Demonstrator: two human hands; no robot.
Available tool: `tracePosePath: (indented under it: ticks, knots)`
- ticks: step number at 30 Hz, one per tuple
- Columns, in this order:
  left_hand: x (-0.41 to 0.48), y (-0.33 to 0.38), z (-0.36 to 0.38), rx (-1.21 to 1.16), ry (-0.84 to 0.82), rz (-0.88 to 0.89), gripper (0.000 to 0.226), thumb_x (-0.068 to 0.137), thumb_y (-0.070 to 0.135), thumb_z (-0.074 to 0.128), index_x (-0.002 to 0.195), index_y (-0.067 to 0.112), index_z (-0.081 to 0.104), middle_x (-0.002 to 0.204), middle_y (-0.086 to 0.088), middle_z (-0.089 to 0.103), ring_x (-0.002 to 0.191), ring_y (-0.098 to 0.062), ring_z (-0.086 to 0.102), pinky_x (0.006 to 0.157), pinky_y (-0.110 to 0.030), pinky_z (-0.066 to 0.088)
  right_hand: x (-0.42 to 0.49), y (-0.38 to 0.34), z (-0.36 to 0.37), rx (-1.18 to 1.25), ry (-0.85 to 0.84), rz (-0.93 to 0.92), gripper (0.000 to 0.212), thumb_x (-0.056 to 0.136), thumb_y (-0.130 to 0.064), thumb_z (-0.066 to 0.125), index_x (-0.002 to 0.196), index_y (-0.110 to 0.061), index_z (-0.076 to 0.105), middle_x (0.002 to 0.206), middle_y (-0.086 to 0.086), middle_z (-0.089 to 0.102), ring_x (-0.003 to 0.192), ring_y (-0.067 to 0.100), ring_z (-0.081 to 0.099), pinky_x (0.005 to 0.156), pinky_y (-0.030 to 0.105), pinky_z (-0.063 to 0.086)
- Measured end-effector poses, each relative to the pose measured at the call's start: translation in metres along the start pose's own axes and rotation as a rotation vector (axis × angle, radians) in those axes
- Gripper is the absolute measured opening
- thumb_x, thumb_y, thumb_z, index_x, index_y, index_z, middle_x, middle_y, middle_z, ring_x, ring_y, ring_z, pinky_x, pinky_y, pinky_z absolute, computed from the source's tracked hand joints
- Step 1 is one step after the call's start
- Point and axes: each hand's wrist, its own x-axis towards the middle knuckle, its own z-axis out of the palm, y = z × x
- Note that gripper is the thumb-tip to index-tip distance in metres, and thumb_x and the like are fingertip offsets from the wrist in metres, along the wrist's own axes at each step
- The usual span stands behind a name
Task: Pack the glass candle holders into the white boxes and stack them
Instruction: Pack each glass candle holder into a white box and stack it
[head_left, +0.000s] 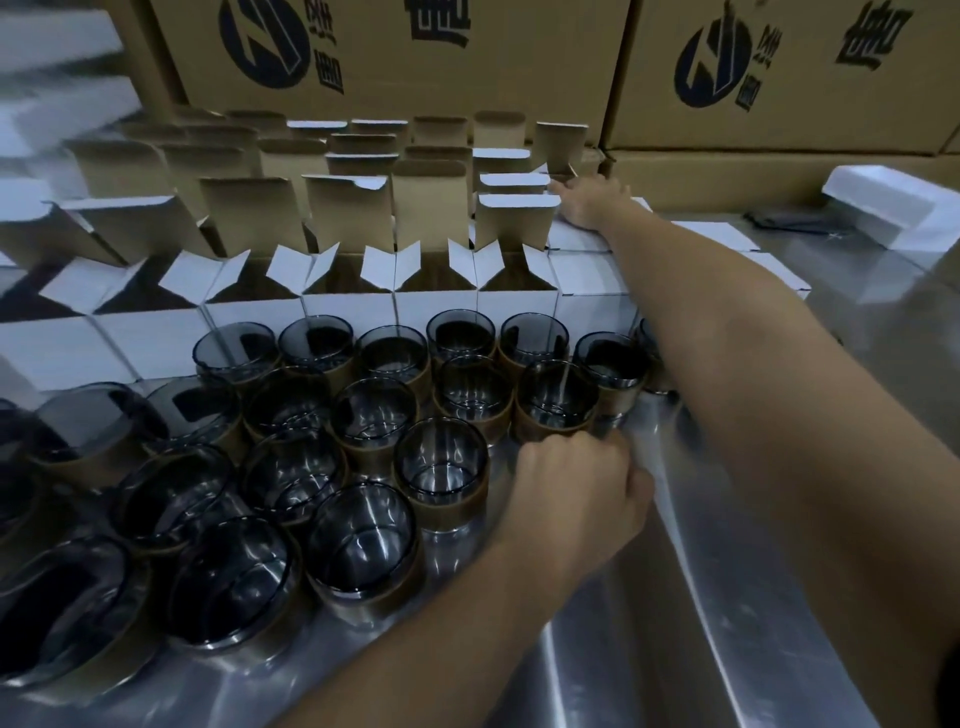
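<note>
Gaping white boxes (343, 306) (flaps up) behind candle holders (441, 467)

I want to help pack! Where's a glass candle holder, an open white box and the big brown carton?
glass candle holder (441, 467): head view, middle of its glass.
open white box (415, 309): head view, its front wall.
big brown carton (389, 78): head view, its printed front face.

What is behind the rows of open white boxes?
Large brown cartons with dark logos stand stacked behind the open white boxes. The raised flaps cover their lower fronts, so where they rest cannot be seen.
</note>
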Motion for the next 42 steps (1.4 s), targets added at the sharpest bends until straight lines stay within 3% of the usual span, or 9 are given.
tracePosePath:
  ticks: [7,11,17,21,23,28,32,36,42]
  knots:
    - [0.000,-0.002,0.003,0.008,0.020,0.005,0.022,0.095,0.033,0.041,0.079,0.019,0.044,0.075,-0.010,0.063,0.067,-0.033,0.059,0.059,-0.032,0.030,-0.002,-0.002,0.001,0.059,0.080,0.030,0.063,0.103,-0.046,0.026,0.149,-0.003,0.028,0.157,0.018,0.023,0.142,0.036,0.025,0.117,0.049,0.017]
    - [0.001,-0.003,0.004,0.008,0.016,0.009,0.023,0.094,0.033,0.042,0.082,0.016,0.051,0.076,-0.011,0.064,0.068,-0.035,0.058,0.059,-0.033,0.033,-0.015,-0.001,-0.010,0.273,0.353,0.003,0.057,0.104,-0.030,0.029,0.153,-0.003,0.016,0.157,0.013,0.018,0.134,0.030,0.040,0.109,0.038,0.034]
    - [0.000,-0.002,0.003,-0.018,0.027,-0.013,0.022,0.091,0.030,0.042,0.077,0.017,0.052,0.073,-0.009,0.065,0.069,-0.033,0.062,0.061,-0.036,0.039,-0.079,0.006,-0.076,0.468,0.721,0.000,0.047,0.104,-0.022,0.030,0.149,-0.009,0.034,0.149,0.005,0.037,0.124,0.016,0.049,0.095,0.023,0.040]
    - [-0.004,0.003,-0.004,-0.063,0.058,-0.042,0.022,0.094,0.029,0.043,0.086,0.016,0.058,0.077,-0.008,0.065,0.074,-0.032,0.064,0.061,-0.034,0.042,-0.172,0.011,-0.098,0.617,0.945,-0.033,0.032,0.102,-0.025,0.037,0.107,-0.015,0.066,0.114,0.000,0.064,0.091,0.000,0.051,0.069,0.007,0.031]
    - [-0.013,0.007,-0.011,-0.073,0.149,-0.058,0.022,0.095,0.026,0.042,0.090,0.013,0.060,0.077,-0.010,0.067,0.071,-0.033,0.065,0.062,-0.036,0.048,-0.230,0.011,-0.092,0.698,0.998,-0.071,0.028,0.101,-0.026,0.042,0.081,-0.019,0.060,0.089,-0.003,0.064,0.073,-0.007,0.046,0.063,0.007,0.031]
    - [-0.058,0.013,-0.025,-0.245,0.398,-0.074,0.024,0.091,0.021,0.044,0.084,0.008,0.063,0.069,-0.013,0.067,0.063,-0.037,0.062,0.054,-0.037,0.043,-0.347,0.016,-0.047,0.953,0.969,-0.230,0.041,0.100,-0.016,0.051,0.064,0.004,0.056,0.063,0.017,0.056,0.060,0.018,0.045,0.059,0.030,0.033]
    - [-0.096,0.001,-0.034,-0.381,0.453,-0.046,0.022,0.090,0.014,0.047,0.074,0.007,0.060,0.052,-0.004,0.054,0.047,-0.020,0.050,0.050,-0.035,0.038,-0.384,0.030,-0.014,1.060,0.882,-0.187,0.030,0.096,-0.012,0.057,0.070,-0.001,0.066,0.066,0.007,0.061,0.062,-0.002,0.047,0.061,0.016,0.035]
    - [-0.114,-0.006,-0.043,-0.490,0.438,-0.083,0.023,0.090,0.003,0.048,0.069,0.010,0.056,0.049,0.003,0.045,0.044,-0.011,0.040,0.047,-0.020,0.028,-0.402,0.028,0.008,1.065,0.838,-0.202,0.012,0.091,-0.002,0.063,0.087,0.001,0.074,0.087,0.009,0.070,0.081,0.000,0.059,0.074,0.013,0.044]
    - [-0.111,0.000,-0.046,-0.543,0.393,-0.150,0.034,0.100,0.030,0.047,0.074,0.008,0.050,0.058,-0.003,0.053,0.057,-0.026,0.054,0.061,-0.042,0.045,-0.415,0.011,0.021,0.968,0.740,-0.297,0.010,0.086,-0.002,0.069,0.092,0.000,0.076,0.091,0.003,0.065,0.085,0.001,0.058,0.072,0.009,0.044]
